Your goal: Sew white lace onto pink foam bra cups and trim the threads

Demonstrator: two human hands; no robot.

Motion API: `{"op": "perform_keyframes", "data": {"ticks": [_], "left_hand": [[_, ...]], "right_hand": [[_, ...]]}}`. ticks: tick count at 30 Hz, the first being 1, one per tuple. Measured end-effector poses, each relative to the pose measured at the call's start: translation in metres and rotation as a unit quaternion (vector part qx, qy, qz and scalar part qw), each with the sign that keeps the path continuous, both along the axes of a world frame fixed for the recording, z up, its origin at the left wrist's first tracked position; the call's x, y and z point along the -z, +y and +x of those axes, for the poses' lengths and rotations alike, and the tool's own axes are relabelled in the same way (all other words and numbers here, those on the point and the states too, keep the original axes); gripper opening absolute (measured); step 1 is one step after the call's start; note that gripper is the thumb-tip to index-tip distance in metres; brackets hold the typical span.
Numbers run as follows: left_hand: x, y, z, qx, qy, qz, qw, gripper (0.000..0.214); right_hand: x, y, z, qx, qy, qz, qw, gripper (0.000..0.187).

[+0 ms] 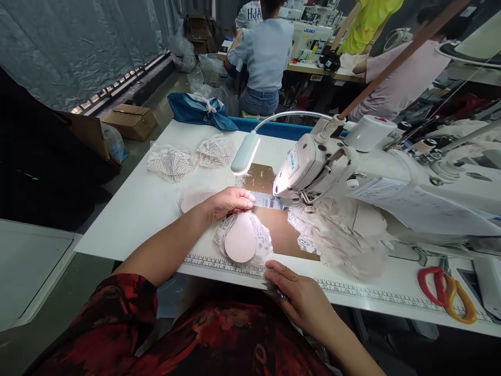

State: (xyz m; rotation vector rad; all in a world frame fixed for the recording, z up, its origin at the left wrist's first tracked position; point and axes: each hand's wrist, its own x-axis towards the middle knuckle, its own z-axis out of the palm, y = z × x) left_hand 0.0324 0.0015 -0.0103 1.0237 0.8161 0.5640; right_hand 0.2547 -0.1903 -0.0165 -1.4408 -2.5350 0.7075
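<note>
Red-and-black patterned clothing (230, 334) is covering your torso and upper arms at the near edge. Beyond it, your right hand (299, 292) is reaching over the tabletop's (133, 224) near edge, its fingertips lying just beside the near right corner of a lace piece (263, 241). Something metallic and pointed (270, 286) is showing beneath that hand; whether those fingers are grasping it, I cannot tell. Your left hand (230, 202) is pinching the far tip of the lace piece between its fingers. That piece is lying in front of you, left of the sewing machine's (301, 164) needle area, with a pale rounded pad (240, 241) resting on it. Another pale pad (191, 201) is lying partly behind your left forearm. A ruler strip (219, 264) is running along the near edge, and scissors (449, 293) are lying at the far right end. Crumpled lace fabric (348, 237) is heaping up under the machine, while two lace stacks (172, 162) are sitting at the far left. Above the tabletop, a lamp (246, 153) is hanging from its bent neck.
</note>
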Motion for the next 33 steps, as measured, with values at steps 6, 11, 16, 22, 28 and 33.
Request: {"op": "perform_keyframes", "data": {"ticks": [6,11,16,22,28,33], "left_hand": [[-0.003,-0.003,0.002,-0.005,-0.024,0.023,0.999,0.025],[-0.005,-0.005,0.006,-0.028,-0.042,0.024,0.998,0.027],[-0.002,-0.006,0.009,-0.058,-0.047,0.022,0.997,0.028],[0.003,-0.006,0.009,-0.056,-0.046,0.054,0.996,0.027],[0.001,-0.009,0.01,-0.04,-0.054,0.059,0.996,0.028],[-0.004,-0.01,0.01,-0.067,-0.059,0.04,0.995,0.022]], "right_hand": [[-0.024,0.015,0.001,0.07,0.106,-0.035,0.991,0.041],[-0.036,0.043,-0.006,0.167,0.142,-0.025,0.975,0.041],[-0.031,0.077,-0.025,0.204,0.174,-0.025,0.963,0.038],[-0.024,0.1,-0.039,0.211,0.164,0.021,0.963,0.031],[-0.023,0.105,-0.045,0.198,0.175,0.044,0.964,0.028],[-0.022,0.103,-0.043,0.216,0.179,0.04,0.959,0.028]]}}
